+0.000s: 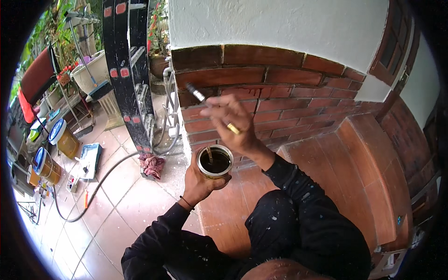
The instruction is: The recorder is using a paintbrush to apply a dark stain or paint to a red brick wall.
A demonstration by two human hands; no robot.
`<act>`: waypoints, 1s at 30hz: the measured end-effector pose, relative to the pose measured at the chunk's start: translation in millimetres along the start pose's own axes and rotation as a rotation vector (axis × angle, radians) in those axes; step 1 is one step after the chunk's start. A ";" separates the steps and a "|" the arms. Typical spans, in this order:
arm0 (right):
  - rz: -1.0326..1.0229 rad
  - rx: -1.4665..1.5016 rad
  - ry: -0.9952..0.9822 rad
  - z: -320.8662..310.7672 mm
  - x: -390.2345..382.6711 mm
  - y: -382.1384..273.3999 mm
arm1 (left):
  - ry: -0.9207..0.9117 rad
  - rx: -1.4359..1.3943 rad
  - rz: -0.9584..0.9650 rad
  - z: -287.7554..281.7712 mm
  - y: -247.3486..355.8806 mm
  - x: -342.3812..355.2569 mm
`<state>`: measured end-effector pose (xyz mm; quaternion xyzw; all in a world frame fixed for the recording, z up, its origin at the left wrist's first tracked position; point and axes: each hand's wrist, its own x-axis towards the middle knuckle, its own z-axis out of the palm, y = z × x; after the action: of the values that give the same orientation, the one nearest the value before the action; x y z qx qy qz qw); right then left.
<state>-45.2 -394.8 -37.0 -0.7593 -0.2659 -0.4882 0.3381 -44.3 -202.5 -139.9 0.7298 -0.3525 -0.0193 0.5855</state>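
My left hand (196,182) is wrapped round an open metal can (215,175) and holds it roughly level above the tiled step. Dark liquid fills part of it, and a thin stick (210,153) stands in the liquid. Up and to the right, my right hand (232,120) grips a paintbrush (198,94) with a yellow handle end and a pale ferrule. Its dark bristles point up and left, in front of the brick band of the wall (280,103); whether they touch it I cannot tell. Dark wet streaks run down some bricks near the brush.
A black ladder (122,60) stands left of the wall corner, a crumpled cloth (151,165) at its foot. Farther left are buckets (65,137), a paint tray (89,158) and a hose (100,183) across the floor. Terracotta steps (322,172) curve round on the right.
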 end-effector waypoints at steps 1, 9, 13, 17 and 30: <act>-0.016 -0.132 0.080 -5.1 6.6 -3.2 | 0.000 0.002 -0.014 -4.2 0.3 -3.4; 0.167 -0.220 0.599 -101.4 -38.1 18.3 | 0.010 0.001 0.048 -7.3 8.6 -3.5; 0.085 -0.226 0.253 -34.4 -2.4 -18.0 | 0.004 -0.010 0.022 -11.3 4.0 -4.5; 0.248 0.086 0.192 -20.0 -17.1 5.5 | 0.021 -0.009 0.051 -8.4 1.1 -3.6; 0.166 -0.477 0.319 -63.8 -73.8 32.4 | -0.020 0.030 0.010 -17.3 5.0 -8.4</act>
<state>-85.4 -470.0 -94.4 -0.7501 -0.0240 -0.6209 0.2265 -45.4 -183.7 -133.4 0.7364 -0.3624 -0.0183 0.5710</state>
